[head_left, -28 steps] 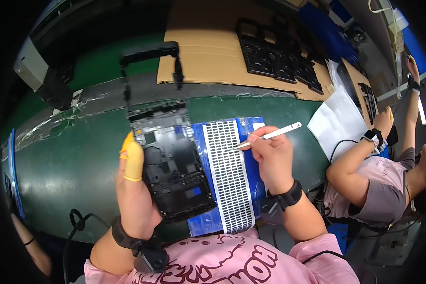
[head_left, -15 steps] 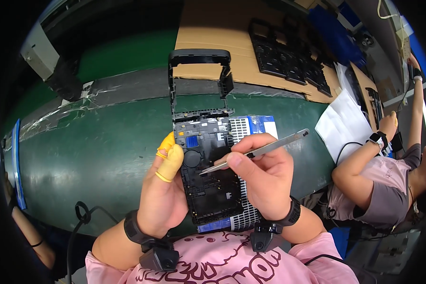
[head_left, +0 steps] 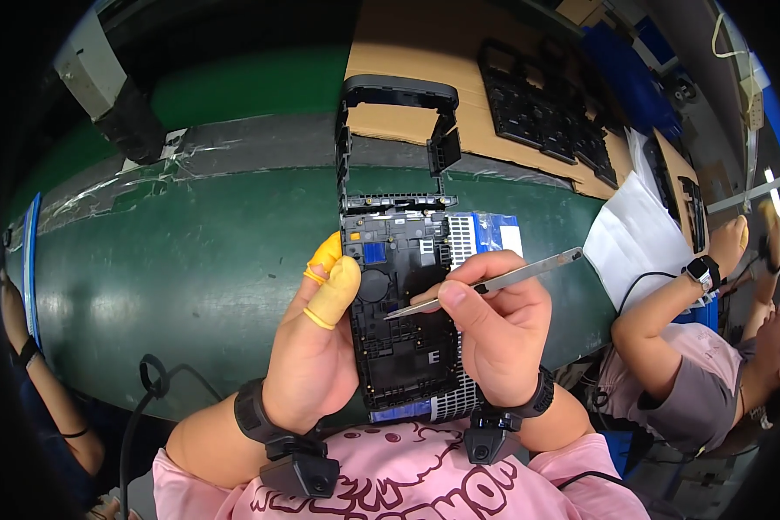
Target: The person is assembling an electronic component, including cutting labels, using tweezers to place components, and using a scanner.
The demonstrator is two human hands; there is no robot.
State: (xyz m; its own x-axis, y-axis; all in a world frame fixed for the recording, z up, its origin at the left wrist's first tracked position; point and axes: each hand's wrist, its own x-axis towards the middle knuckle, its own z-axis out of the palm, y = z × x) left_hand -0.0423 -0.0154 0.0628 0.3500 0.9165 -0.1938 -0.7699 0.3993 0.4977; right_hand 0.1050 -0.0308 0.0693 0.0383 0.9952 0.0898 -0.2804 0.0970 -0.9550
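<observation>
A black plastic housing (head_left: 399, 347) with a tall open frame at its far end stands before me. My left hand (head_left: 316, 347), with yellow finger cots on thumb and a finger, grips its left edge; some fingers are hidden behind it. Between thumb and fingers of my right hand (head_left: 503, 321) is a pair of metal tweezers (head_left: 529, 271). Their tips point at the middle of the housing, just below a round black disc (head_left: 374, 285). Whether the tips hold anything is too small to tell. Under the housing's right side lies a white slotted grille (head_left: 462, 238) with blue parts.
Cardboard (head_left: 407, 52) at the back bears several black housings (head_left: 537, 108). White paper (head_left: 637, 230) lies at the right of the green table (head_left: 208, 286). A co-worker's arm (head_left: 667, 321) is at the right, another person's arm (head_left: 56, 399) at the left. A black cable (head_left: 130, 442) loops nearby.
Through a slight shift of view, the housing and both hands appear farther right. The tweezers stay at about the same spot on the housing. At the right, the co-worker's raised arm has come down.
</observation>
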